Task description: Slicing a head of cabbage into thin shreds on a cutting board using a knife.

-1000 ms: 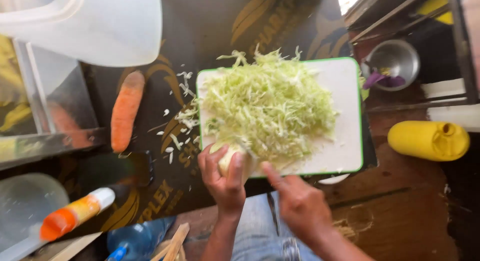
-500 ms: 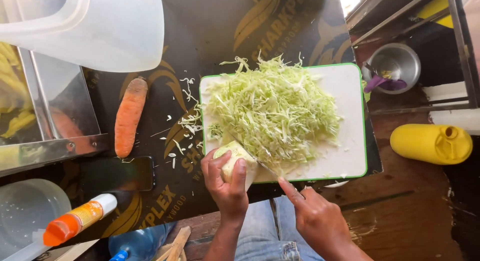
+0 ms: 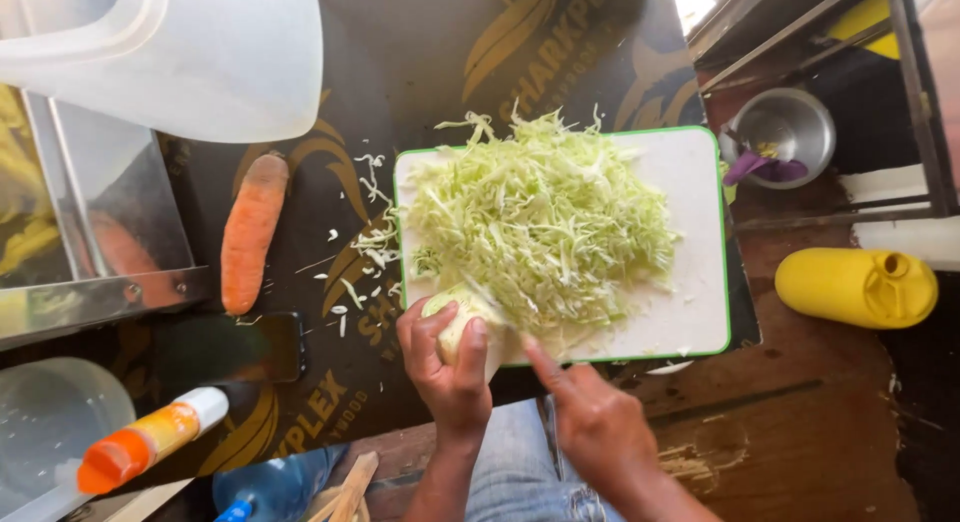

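Cabbage wedge (image 3: 462, 320) sat at the board's (image 3: 690, 172) near-left corner, gripped by the left hand (image 3: 450, 367); the right hand (image 3: 590, 422), just right of it, looked closed on a barely visible knife.

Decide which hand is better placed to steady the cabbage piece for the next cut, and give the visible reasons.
Left, probably. The left hand already grips the cabbage piece at the cutting board's near edge, while the right hand sits beside it with its forefinger extended along what seems a blade.
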